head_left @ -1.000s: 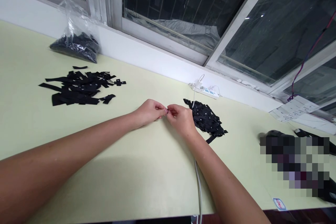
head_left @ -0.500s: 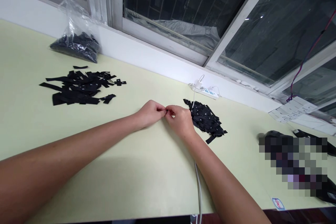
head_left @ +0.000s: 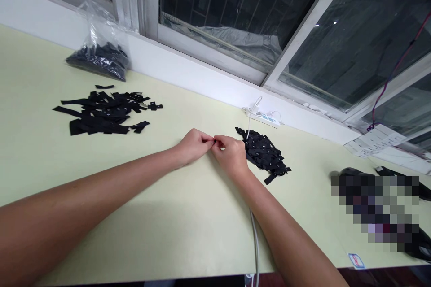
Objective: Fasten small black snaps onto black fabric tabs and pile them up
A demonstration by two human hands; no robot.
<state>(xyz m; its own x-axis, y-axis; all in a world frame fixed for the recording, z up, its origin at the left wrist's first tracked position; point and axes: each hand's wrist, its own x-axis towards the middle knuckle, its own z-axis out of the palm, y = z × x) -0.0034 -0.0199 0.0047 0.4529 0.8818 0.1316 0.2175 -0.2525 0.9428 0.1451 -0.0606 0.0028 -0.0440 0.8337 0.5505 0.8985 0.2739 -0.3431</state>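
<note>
My left hand (head_left: 193, 144) and my right hand (head_left: 230, 152) meet fingertip to fingertip over the pale yellow table (head_left: 188, 228). Both pinch one small item between them; it is almost hidden by the fingers, so I cannot tell what it is. Just right of my right hand lies a heap of small black fabric labels (head_left: 264, 154). A wider scatter of longer black fabric strips (head_left: 101, 113) lies to the far left.
A clear plastic bag of black pieces (head_left: 99, 56) leans at the wall, back left. A white power strip (head_left: 266, 117) sits by the window ledge, its white cable (head_left: 254, 237) running under my right forearm to the front edge. Papers (head_left: 377, 140) and dark items lie at right.
The hands stay pressed together with only slight finger shifts. The view has drifted a little.
</note>
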